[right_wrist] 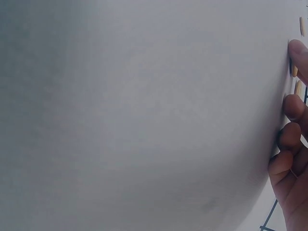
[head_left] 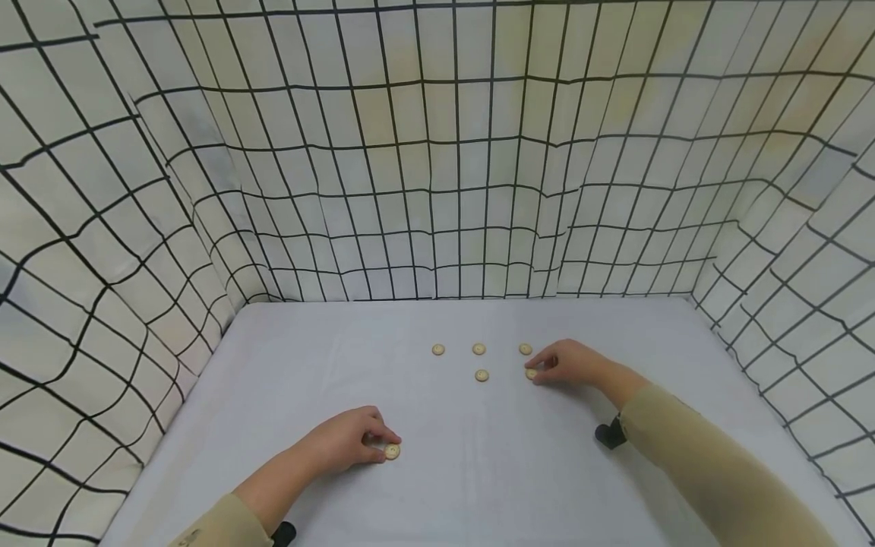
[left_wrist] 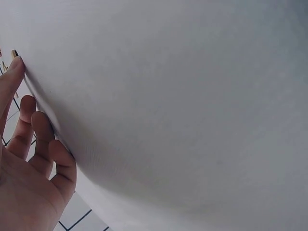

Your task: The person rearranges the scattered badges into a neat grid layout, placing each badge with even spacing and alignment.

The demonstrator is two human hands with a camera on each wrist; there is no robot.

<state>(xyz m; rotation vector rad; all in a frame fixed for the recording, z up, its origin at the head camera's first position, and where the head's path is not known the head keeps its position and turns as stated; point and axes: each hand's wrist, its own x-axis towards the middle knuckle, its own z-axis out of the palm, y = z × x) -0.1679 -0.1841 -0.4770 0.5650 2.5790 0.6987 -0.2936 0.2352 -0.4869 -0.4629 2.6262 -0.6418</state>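
From my head camera, my left hand [head_left: 345, 443] rests low on the white table [head_left: 273, 395], fingers curled with thumb and forefinger pinching the near button [head_left: 392, 451], which lies flat just at my fingertips — well short of the others. My right hand [head_left: 567, 362] sits farther out, its fingertips closed on the far button [head_left: 531, 373]; three buttons in a row [head_left: 478, 349] lie just beyond it and a single button [head_left: 481, 375] just to its left, so my right hand is the nearer one to that group. The buttons are round, with no long axis. Checked cloth walls [head_left: 437, 190] enclose the table on three sides. At my left wrist, fingers [left_wrist: 29, 130] press along the cloth — the button is barely visible. At my right wrist, fingertips [right_wrist: 293, 106] touch the surface beside button edges [right_wrist: 299, 89].
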